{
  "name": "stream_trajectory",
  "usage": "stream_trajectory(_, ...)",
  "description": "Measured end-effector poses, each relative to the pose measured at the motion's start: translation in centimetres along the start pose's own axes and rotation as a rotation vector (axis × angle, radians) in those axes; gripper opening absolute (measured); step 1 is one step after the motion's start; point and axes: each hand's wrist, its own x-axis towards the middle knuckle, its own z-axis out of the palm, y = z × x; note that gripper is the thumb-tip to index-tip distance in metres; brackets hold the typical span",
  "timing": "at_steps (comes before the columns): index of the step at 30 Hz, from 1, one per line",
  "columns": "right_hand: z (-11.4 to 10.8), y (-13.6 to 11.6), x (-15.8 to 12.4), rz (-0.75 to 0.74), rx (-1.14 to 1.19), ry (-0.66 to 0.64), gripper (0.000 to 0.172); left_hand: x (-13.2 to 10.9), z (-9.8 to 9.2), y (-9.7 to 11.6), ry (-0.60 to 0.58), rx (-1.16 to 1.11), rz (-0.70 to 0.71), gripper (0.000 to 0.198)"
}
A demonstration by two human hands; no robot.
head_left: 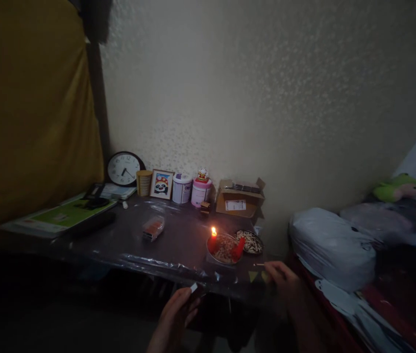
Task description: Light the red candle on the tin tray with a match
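My left hand (178,309) is closed around a matchbox (193,288); only its pale end shows past the thumb. Between the fingertips of my right hand (281,274) is a thin match (258,264), pointing left with no flame on it. Beyond my hands, a round bowl (224,261) of grain-like bits stands near the table's front edge. A red candle (212,242) burns upright at its left side. At its right side a second red candle (240,247), unlit, leans to the right. Behind that lies a round dish of matchsticks (250,242).
On the dim table (178,250) are a plastic-wrapped pack (154,228) and an open cardboard box (235,203). A clock (125,169), a framed panda picture (161,185) and two tubs line the wall. White bags (330,245) sit at the right.
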Motion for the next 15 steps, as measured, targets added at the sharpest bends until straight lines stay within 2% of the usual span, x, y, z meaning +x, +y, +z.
stream_trajectory(3, -0.7, 0.2, 0.3, 0.013, 0.139, -0.036, 0.029, 0.1, 0.0, 0.1, -0.002, 0.019, -0.008, 0.028)
stream_trajectory(5, -0.7, 0.7, 0.9, 0.019, 0.105, -0.036, 0.029, -0.1, 0.2, 0.2, 0.006, 0.039, -0.011, 0.029)
stream_trajectory(8, -0.3, 2.7, 2.5, 0.031, -0.08, 0.09, 0.029, -0.5, 0.4, 0.4, -0.002, 0.067, -0.016, 0.033)
stream_trajectory(10, 0.0, 4.3, 3.7, 0.049, -0.119, 0.16, 0.032, -0.7, 0.7, 0.5, -0.002, 0.07, -0.021, 0.037)
stream_trajectory(15, 0.5, 6.6, 5.8, 0.043, -0.193, 0.227, 0.034, -1.0, 1.2, 0.8, 0.025, 0.058, -0.054, 0.042)
